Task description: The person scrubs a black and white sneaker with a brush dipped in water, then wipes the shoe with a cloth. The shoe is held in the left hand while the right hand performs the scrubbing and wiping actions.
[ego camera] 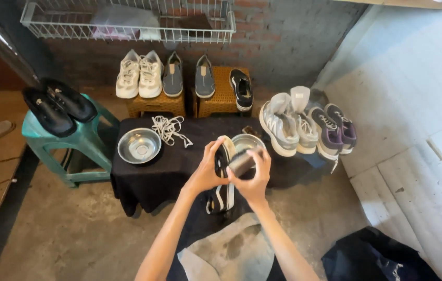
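The left hand (205, 174) is clamping the black shoe (223, 179) over the bench (148, 171) while the right grip (252, 179), closed on a brush (242, 162), is scrubbing beside it, so a hard stroke could twist the shoe loose.

No packages, labels, signs or screens are in view.
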